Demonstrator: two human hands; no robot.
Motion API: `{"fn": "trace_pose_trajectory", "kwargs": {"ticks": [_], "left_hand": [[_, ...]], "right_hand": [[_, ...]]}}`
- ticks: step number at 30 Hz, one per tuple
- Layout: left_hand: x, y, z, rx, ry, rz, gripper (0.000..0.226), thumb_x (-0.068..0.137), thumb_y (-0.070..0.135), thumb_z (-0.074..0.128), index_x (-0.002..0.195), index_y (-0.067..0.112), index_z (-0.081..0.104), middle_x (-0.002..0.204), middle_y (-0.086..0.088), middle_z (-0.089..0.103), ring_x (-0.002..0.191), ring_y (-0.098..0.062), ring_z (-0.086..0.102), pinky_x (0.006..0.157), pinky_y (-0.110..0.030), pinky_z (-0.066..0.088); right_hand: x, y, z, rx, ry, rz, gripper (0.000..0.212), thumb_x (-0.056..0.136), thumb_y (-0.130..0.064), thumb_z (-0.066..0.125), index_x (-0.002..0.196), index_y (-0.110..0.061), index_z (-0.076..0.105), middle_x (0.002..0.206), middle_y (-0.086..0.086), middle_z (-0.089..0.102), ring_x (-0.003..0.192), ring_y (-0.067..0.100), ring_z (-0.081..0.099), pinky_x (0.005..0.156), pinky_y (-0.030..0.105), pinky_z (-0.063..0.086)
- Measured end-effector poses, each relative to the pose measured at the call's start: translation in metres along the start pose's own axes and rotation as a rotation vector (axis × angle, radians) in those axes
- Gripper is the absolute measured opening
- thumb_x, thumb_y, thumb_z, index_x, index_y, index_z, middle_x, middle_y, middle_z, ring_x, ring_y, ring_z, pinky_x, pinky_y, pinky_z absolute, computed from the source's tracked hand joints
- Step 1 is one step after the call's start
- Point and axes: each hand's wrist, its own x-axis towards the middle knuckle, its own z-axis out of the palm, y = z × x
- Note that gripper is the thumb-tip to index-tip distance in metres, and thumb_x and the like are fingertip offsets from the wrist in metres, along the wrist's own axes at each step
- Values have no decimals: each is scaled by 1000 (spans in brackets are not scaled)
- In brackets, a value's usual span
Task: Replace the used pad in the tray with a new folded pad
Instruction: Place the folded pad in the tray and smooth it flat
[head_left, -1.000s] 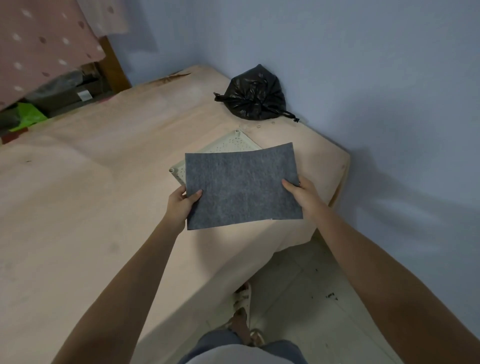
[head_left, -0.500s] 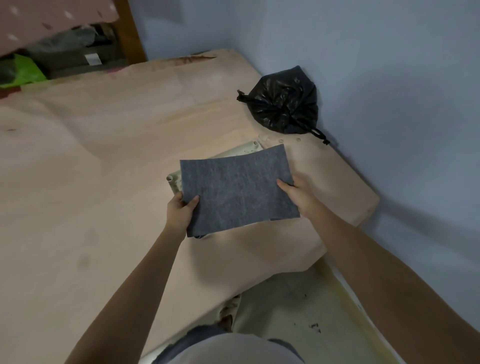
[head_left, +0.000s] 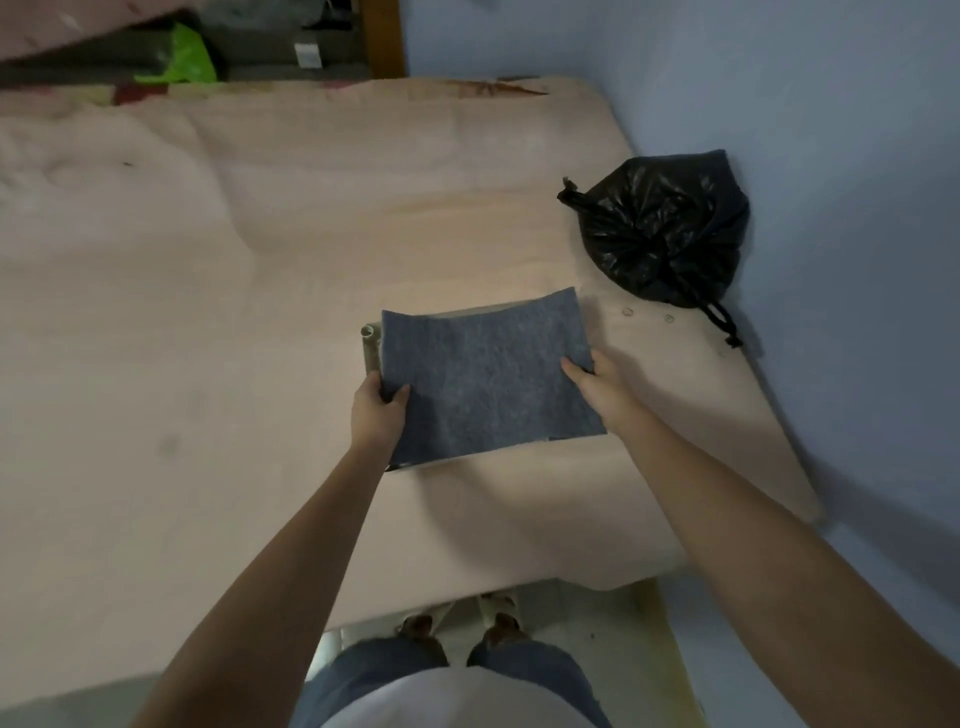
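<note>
The left hand (head_left: 378, 415) is pinching the left edge of the grey pad (head_left: 485, 371), thumb on top; the right hand (head_left: 597, 387) is gripping its right edge. The pad is sitting mid-frame, covering the tray (head_left: 372, 345), whose pale rim is peeking out at left. A tied black bag (head_left: 660, 228) is lying on the bed (head_left: 208, 312) at upper right, against the wall (head_left: 831, 156).

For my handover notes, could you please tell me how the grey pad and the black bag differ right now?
The grey pad is a flat rectangular sheet; the black bag is a bulging, crinkled bundle tied shut. The pad looks matte and felt-like, the bag glossy. The pad is held by the left hand and right hand over the tray; the bag lies untouched by the wall. Both are dark and above the same beige surface.
</note>
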Motion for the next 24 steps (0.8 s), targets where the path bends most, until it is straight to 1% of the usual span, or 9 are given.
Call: {"fn": "trace_pose_trajectory", "kwargs": {"ticks": [4, 7, 8, 11, 13, 15, 17, 21, 24], "left_hand": [[-3, 4, 6, 31, 61, -17, 17, 89, 14, 58, 105, 8, 56, 106, -11, 63, 91, -25, 57, 76, -33, 45], [-4, 8, 11, 76, 84, -50, 28, 89, 17, 59, 114, 6, 55, 113, -12, 63, 102, -31, 58, 79, -34, 45], [-5, 9, 12, 96, 90, -50, 31, 89, 17, 59, 118, 6, 53, 115, -12, 62, 104, -32, 57, 80, -34, 45], [-8, 11, 15, 147, 123, -54, 41, 89, 18, 58, 127, 7, 46, 120, -13, 60, 108, -33, 56, 82, -36, 44], [-10, 12, 16, 191, 141, -60, 41, 90, 18, 57, 126, 5, 43, 121, -14, 59, 108, -35, 56, 81, -38, 44], [-13, 14, 17, 254, 155, -41, 37, 91, 20, 56, 121, 4, 42, 118, -15, 59, 104, -37, 57, 77, -39, 45], [-14, 15, 15, 358, 177, -19, 35, 91, 23, 55, 118, 4, 41, 117, -14, 58, 101, -37, 58, 73, -41, 45], [-18, 20, 15, 645, 188, 35, 36, 92, 23, 54, 119, 4, 39, 118, -15, 50, 94, -38, 58, 64, -39, 39], [-22, 22, 14, 959, 220, 129, 42, 88, 29, 60, 118, 4, 44, 113, -16, 49, 96, -32, 52, 69, -37, 41]], "right_hand": [[17, -1, -4, -42, -52, -46, 23, 95, -25, 54, 116, -16, 58, 106, -3, 62, 101, 17, 59, 84, 30, 48], [26, 1, -5, -115, -53, -62, 18, 95, -23, 53, 110, -14, 58, 100, -2, 62, 101, 21, 59, 70, 23, 46], [29, 2, -4, -153, -46, -69, 19, 95, -22, 54, 109, -11, 57, 102, 2, 63, 101, 24, 59, 69, 24, 47], [30, 1, 2, -298, 28, -108, 35, 92, -21, 58, 121, -3, 47, 112, 13, 62, 97, 28, 61, 75, 33, 49], [28, 1, 4, -400, 66, -154, 44, 92, -21, 59, 126, -2, 39, 113, 15, 62, 95, 31, 62, 73, 36, 50], [24, 2, 5, -529, 86, -203, 47, 91, -25, 59, 125, -2, 37, 113, 16, 62, 94, 34, 63, 71, 37, 51], [21, 3, 6, -699, 112, -263, 47, 91, -29, 59, 122, -2, 37, 112, 17, 61, 92, 35, 63, 68, 37, 49], [17, 2, 9, -1003, 127, -325, 47, 92, -35, 57, 119, -2, 37, 109, 17, 58, 87, 33, 62, 59, 32, 38], [14, 0, 7, -1306, 213, -341, 55, 92, -45, 51, 123, -2, 39, 116, 16, 52, 92, 28, 58, 63, 33, 42]]}}
